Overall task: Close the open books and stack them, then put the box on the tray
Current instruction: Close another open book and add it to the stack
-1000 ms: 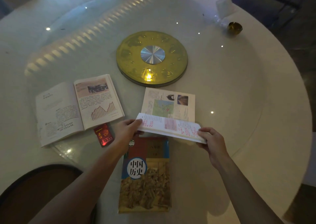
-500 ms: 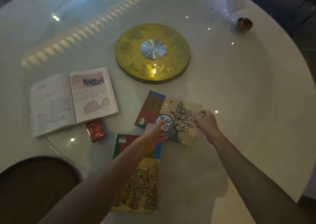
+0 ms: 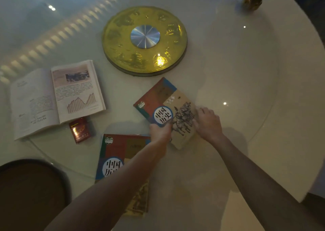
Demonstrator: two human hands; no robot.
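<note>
A closed history book [image 3: 163, 98] with a red, blue and tan cover lies tilted on the white table. My left hand [image 3: 161, 130] grips its near left edge and my right hand [image 3: 207, 121] holds its right edge. A second closed book [image 3: 121, 149] of the same series lies nearer me, partly under my left forearm. To the left an open book [image 3: 56, 97] lies flat with a graph page showing. A small red box [image 3: 80, 130] sits just below it. The dark round tray [image 3: 31, 192] is at the lower left.
A gold round turntable disc [image 3: 145, 38] with a silver hub sits in the table's middle. A small golden object [image 3: 252, 1] stands at the far right near the rim. The table's edge [image 3: 306, 142] curves down the right side.
The book I was holding open is now shut, cover up. Both hands have taken hold of its edges and it has turned slightly on the table.
</note>
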